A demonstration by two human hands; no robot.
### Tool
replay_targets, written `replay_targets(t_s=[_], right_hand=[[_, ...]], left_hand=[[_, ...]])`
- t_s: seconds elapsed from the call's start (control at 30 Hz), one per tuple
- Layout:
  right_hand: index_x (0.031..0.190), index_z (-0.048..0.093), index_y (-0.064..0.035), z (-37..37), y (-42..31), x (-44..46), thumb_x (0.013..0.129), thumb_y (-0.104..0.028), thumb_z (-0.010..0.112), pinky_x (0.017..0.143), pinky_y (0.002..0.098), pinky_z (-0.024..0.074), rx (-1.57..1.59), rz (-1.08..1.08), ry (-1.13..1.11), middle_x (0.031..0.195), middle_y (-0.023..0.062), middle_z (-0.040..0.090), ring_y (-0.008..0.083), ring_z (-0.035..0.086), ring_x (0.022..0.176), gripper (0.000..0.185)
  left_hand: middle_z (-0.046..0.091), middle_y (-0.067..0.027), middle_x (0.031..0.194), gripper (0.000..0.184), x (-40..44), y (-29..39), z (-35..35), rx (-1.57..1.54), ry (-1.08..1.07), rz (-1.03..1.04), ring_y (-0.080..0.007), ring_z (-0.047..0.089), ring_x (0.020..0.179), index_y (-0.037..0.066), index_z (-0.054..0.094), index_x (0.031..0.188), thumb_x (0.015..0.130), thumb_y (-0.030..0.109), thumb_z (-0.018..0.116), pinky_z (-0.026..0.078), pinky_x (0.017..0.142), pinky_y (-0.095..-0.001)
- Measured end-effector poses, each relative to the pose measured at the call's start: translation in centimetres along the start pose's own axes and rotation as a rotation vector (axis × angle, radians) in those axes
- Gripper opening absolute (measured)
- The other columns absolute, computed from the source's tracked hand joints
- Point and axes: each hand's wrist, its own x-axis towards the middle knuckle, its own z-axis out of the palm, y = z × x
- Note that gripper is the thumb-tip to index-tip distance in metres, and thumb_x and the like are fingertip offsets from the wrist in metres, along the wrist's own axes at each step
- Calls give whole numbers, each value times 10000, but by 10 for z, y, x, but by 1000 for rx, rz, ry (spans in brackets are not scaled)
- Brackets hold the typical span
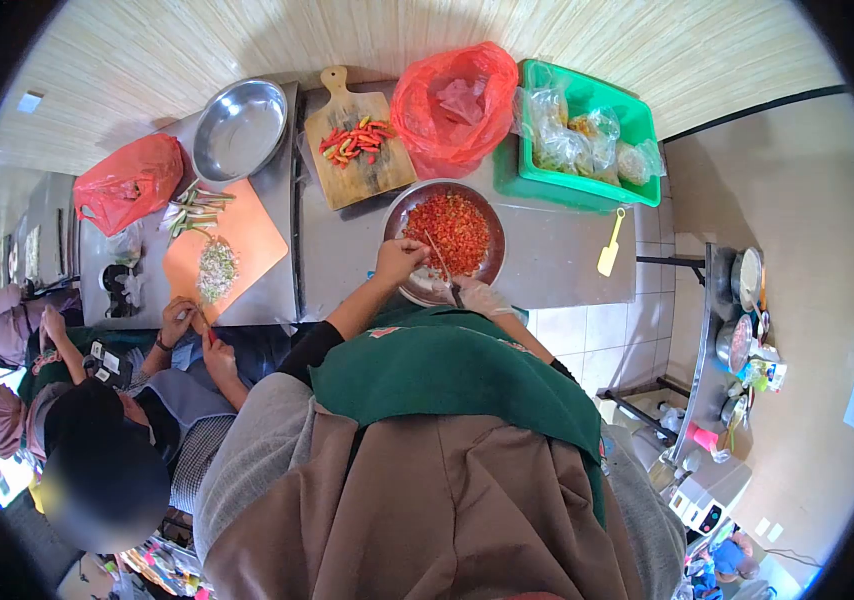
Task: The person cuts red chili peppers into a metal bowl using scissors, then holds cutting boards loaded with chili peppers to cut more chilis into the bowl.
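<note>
A round metal bowl (498, 222) in front of me holds chopped red chilies (452, 225). My right hand (479, 297), in a clear plastic glove, is closed at the near rim around the dark handle of a narrow-bladed cutting tool (438, 252). Its blade slants over the chilies; whether it is a knife or scissors I cannot tell. My left hand (402, 259), its fingers bare, is closed in a pinch at the bowl's left side, close to the blade. Whatever lies between those fingertips is hidden.
Whole chilies (357, 142) lie on a wooden board (387, 183), beside a red plastic bag (422, 130). A green crate (650, 135) holds bagged food. A yellow spatula (610, 250) lies right. At left, a co-worker's hands (179, 320) work at an orange cutting mat (262, 240).
</note>
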Motion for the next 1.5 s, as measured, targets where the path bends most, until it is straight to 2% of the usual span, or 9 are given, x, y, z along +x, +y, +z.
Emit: replay_targets(t_s=[0.1,0.2,0.3,0.6,1.1,1.2,1.3,1.4,1.5], right_hand=[[1091,605,-120,6,4,6,904,-270,391,881,469,447,-51,2,-37,1091,214,609,384,577,1034,321],[1172,589,-133,13,15,18,865,-605,449,889,432,438,-17,89,-46,1068,228,618,377,573,1052,580],[1088,600,-107,0,1,3,897,-259,399,841,504,453,3,9,-22,1046,252,608,418,589,982,317],[1070,605,-102,16,24,23,911,-353,406,831,492,459,26,-96,42,1016,240,619,413,594,974,357],[1127,587,-125,-2,5,12,842,-636,442,891,481,436,2,80,-111,1115,241,588,411,550,1072,603],[1130,589,-133,-4,7,8,848,-631,437,890,481,436,-14,47,-76,1097,242,595,410,560,1053,592],[1105,598,-132,1,12,6,850,-623,446,873,479,441,14,93,-60,1058,243,607,409,572,1025,573],[1090,601,-111,-2,16,0,855,-589,475,855,481,444,71,23,-36,1030,252,610,416,577,1003,547],[1091,598,-93,-10,10,-10,856,-566,497,845,479,446,90,106,-16,1026,253,612,418,576,1004,537]], left_hand=[[668,-66,822,146,-2,1,6,1,-25,10,-124,645,709,-19,663,941,862,102,645,542,661,-237],[666,-90,835,126,-2,6,6,-58,14,-28,-141,650,697,-45,646,934,847,47,644,555,649,-242],[660,-61,858,167,1,-1,2,-128,17,-52,-154,653,762,-25,634,985,869,95,635,551,679,-261],[651,-70,895,198,0,1,4,-134,-5,-53,-153,646,778,-34,600,1036,876,80,621,553,715,-264],[638,-43,885,148,-3,1,9,-312,39,-134,-137,628,744,-10,618,993,887,93,611,559,720,-269],[640,-43,858,144,-5,9,8,-209,30,-111,-123,624,715,-5,629,948,876,120,633,544,682,-254],[656,-81,829,183,-3,38,0,275,93,24,-167,634,672,24,642,943,867,191,642,525,628,-303],[641,-119,874,213,18,68,-24,656,513,508,-250,639,719,63,644,939,850,257,634,500,634,-375],[638,-120,901,211,44,104,-57,880,735,617,-306,621,839,72,630,915,861,270,576,498,727,-407]])
